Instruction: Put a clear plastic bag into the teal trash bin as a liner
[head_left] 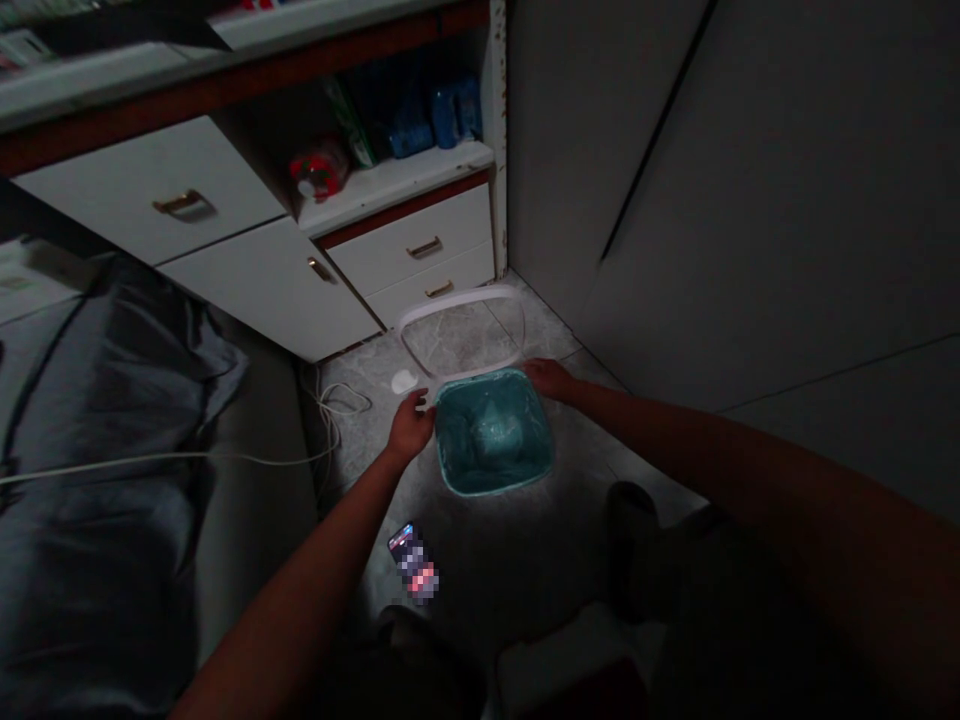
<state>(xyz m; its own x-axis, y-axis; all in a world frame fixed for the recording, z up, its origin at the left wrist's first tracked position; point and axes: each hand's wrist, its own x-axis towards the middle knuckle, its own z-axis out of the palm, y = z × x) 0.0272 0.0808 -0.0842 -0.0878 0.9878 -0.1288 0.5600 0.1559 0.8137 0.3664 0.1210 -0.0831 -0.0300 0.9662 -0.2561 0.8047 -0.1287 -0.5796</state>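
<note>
A teal plastic bin (495, 432) stands on the tiled floor, its opening facing up, with what looks like a thin film lining it. At its left rim is my left hand (412, 428), fingers apart and seemingly holding nothing. My right hand (548, 380) is at the far right corner of the rim; its fingers are partly hidden, so its grip is unclear. Just behind the bin is a pale rim-shaped ring (463, 297). A small white object (404, 381) lies on the floor beyond my left hand.
A lit phone (413, 562) lies on the floor near my left forearm. White drawers (420, 245) and a shelf with a red package (321, 172) stand ahead. A cable (262, 459) crosses at left, by dark fabric (112, 420). A grey panel (735, 200) rises at right.
</note>
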